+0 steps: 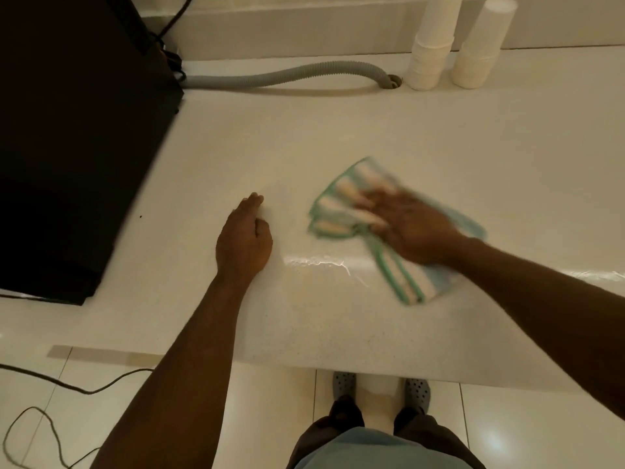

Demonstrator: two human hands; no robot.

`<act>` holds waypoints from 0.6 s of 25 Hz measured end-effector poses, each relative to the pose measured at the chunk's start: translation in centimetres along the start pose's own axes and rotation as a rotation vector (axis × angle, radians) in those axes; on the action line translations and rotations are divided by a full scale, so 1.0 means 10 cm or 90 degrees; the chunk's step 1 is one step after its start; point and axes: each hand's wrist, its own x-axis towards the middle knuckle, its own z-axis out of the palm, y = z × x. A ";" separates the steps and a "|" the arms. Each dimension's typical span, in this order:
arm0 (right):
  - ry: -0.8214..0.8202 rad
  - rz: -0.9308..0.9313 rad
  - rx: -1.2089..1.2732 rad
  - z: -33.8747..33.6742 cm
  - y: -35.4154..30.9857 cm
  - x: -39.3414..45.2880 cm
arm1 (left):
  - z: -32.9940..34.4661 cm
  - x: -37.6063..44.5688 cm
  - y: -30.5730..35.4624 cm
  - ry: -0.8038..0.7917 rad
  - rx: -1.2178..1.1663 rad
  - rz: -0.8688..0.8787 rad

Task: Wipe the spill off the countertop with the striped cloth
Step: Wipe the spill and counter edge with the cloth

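No readable text, label, brand or number showing anywhere: black appliance [67, 130] showing blank side, paper cup stacks [433, 42] showing plain white, striped cloth [341, 204] blurring, unprinted.

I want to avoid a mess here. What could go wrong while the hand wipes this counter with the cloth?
1. The shiny wet streak lies beside the green-striped cloth, not under it, so the right hand may miss it.
2. Liquid could be pushed over the pale speckled countertop's front edge onto the floor, near the feet.
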 end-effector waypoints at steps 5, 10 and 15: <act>0.017 0.414 -0.011 -0.05 0.24 0.50 | 0.04 -0.09 -0.08 -0.080 0.121 0.001; -0.054 0.069 -0.020 0.17 -0.63 0.41 | 0.04 -0.10 -0.09 -0.061 0.096 0.020; -0.051 -0.052 -0.014 0.09 -0.30 -0.47 | -0.02 -0.33 -0.03 -0.078 -0.054 -0.072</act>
